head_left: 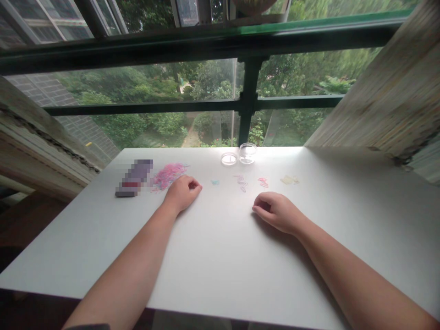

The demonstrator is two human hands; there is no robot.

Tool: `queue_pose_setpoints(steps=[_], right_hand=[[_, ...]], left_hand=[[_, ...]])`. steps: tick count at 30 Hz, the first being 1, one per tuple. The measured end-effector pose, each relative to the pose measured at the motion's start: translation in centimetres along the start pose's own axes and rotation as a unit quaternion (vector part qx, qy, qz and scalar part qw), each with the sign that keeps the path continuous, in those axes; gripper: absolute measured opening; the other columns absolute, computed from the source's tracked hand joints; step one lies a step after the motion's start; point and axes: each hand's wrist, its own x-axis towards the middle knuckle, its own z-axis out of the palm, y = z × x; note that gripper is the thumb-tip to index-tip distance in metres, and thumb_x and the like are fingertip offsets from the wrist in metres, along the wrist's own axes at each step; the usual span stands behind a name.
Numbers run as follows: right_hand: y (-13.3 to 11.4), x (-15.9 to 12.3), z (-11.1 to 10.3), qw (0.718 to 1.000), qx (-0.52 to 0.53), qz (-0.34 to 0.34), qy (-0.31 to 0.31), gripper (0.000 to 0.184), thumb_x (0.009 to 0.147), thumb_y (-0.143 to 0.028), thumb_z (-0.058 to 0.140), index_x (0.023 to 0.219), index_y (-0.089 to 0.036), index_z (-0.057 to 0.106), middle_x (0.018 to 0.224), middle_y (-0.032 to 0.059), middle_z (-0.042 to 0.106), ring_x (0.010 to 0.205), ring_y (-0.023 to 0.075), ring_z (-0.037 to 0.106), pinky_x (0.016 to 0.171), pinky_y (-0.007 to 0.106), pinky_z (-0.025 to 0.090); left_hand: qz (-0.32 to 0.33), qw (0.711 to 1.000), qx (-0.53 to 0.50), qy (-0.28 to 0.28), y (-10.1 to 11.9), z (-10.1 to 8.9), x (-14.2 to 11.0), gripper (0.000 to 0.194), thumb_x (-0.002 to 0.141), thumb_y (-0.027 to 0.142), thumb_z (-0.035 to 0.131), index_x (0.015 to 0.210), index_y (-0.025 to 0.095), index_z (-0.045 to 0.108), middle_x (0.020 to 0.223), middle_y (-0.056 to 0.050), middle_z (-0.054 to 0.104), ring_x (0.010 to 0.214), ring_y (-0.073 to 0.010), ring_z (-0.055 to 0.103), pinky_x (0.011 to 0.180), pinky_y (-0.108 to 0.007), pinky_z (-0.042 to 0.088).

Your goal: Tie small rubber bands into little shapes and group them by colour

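Observation:
My left hand (184, 191) rests at the right edge of a loose heap of thin pink and purple pieces (170, 174), thumb and finger pinched together; anything between them is too small to make out. Curled closed, my right hand (277, 211) lies on the table in front of the small coloured groups, and its grip is hidden. From left to right these are a teal group (215, 182), purple loop-like pieces (242, 183), a pinkish-red group (263, 182) and a pale yellow group (289, 179).
A clear round container (248, 153) stands at the table's back edge, beside a shallow clear lid or dish (229, 159). Left of the heap lies a pixelated dark box-like object (134, 178). Behind the white table (206, 261) are a window and green railing (206, 48).

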Motion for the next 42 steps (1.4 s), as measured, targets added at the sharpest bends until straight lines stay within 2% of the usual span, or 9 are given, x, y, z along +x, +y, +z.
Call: queue_pose_setpoints(steps=[5,10,18,21,25,27,31,35,42], right_hand=[[0.0,0.0,0.0,1.0,0.003,-0.002,-0.002,0.012,0.079,-0.025,0.051,0.072,-0.019,0.058,0.067,0.0009,0.058,0.062,0.0133,0.049,0.059,0.025,0.037],[0.2,0.1,0.0,1.0,0.011,-0.001,0.002,0.012,0.079,-0.025,0.051,0.071,-0.019,0.058,0.068,0.0017,0.06,0.062,0.0139,0.05,0.059,0.025,0.037],[-0.2,0.7,0.3,0.999,-0.003,0.036,0.034,0.011,0.079,-0.025,0.05,0.075,-0.019,0.059,0.064,-0.0005,0.06,0.057,0.0119,0.05,0.055,0.023,0.035],[-0.3,2.3,-0.5,0.998,-0.043,0.047,0.03,0.013,0.079,-0.024,0.049,0.077,-0.019,0.062,0.066,0.0008,0.062,0.057,0.0122,0.051,0.054,0.023,0.035],[-0.3,6.2,-2.0,0.99,-0.115,0.072,0.035,0.018,0.077,-0.021,0.051,0.085,-0.017,0.067,0.08,0.0046,0.068,0.067,0.0145,0.057,0.059,0.023,0.037],[-0.3,8.4,-2.5,0.987,-0.14,0.073,0.016,0.022,0.077,-0.019,0.051,0.091,-0.016,0.069,0.087,0.0061,0.069,0.072,0.0155,0.059,0.061,0.022,0.039],[-0.3,11.4,-2.2,0.985,-0.16,0.062,-0.013,0.024,0.071,-0.015,0.057,0.09,-0.019,0.071,0.088,0.0048,0.07,0.076,0.0169,0.06,0.065,0.022,0.039],[-0.4,12.5,-1.5,0.98,-0.185,0.069,-0.036,0.023,0.067,-0.012,0.059,0.084,-0.019,0.073,0.083,0.006,0.071,0.073,0.0185,0.06,0.062,0.023,0.039],[-0.1,12.7,-1.2,0.972,-0.211,0.094,-0.041,0.019,0.07,-0.015,0.057,0.081,-0.015,0.072,0.079,0.008,0.07,0.069,0.0175,0.06,0.058,0.023,0.037]], left_hand=[[-0.017,0.999,-0.041,-0.005,0.1,-0.3,-0.2,0.022,0.076,0.035,0.052,0.078,0.018,0.066,0.081,-0.004,0.065,0.076,-0.0178,0.057,0.072,-0.029,0.044],[-0.026,0.997,-0.068,0.014,-0.1,-0.3,-0.2,0.024,0.077,0.035,0.049,0.08,0.017,0.065,0.082,-0.004,0.066,0.075,-0.0175,0.058,0.07,-0.029,0.046],[-0.009,0.999,-0.041,0.022,-1.8,-0.6,-0.1,0.024,0.078,0.029,0.048,0.09,0.017,0.066,0.09,-0.006,0.067,0.085,-0.0202,0.06,0.08,-0.032,0.046],[-0.032,0.999,-0.032,0.03,-2.3,-0.9,0.1,0.026,0.078,0.027,0.046,0.092,0.017,0.066,0.095,-0.008,0.068,0.088,-0.0217,0.06,0.082,-0.034,0.046],[-0.059,0.997,-0.024,0.04,-2.4,-1.2,0.2,0.027,0.079,0.024,0.043,0.092,0.018,0.066,0.099,-0.008,0.068,0.092,-0.0233,0.061,0.086,-0.036,0.046],[-0.06,0.997,-0.025,0.046,-2.4,-1.2,0.2,0.027,0.079,0.023,0.043,0.091,0.018,0.066,0.099,-0.007,0.068,0.093,-0.0236,0.061,0.086,-0.036,0.046],[-0.042,0.997,-0.034,0.061,-2.7,-0.9,0.2,0.027,0.078,0.022,0.043,0.09,0.018,0.067,0.097,-0.007,0.069,0.091,-0.0228,0.061,0.085,-0.035,0.046],[-0.031,0.997,-0.034,0.057,-2.7,-0.5,0.1,0.024,0.075,0.024,0.048,0.088,0.018,0.068,0.089,-0.007,0.069,0.085,-0.0217,0.062,0.08,-0.033,0.048],[-0.024,0.998,-0.028,0.042,-1.9,-0.5,0.0,0.023,0.072,0.025,0.05,0.085,0.019,0.068,0.086,-0.006,0.068,0.081,-0.0205,0.061,0.076,-0.03,0.049]])
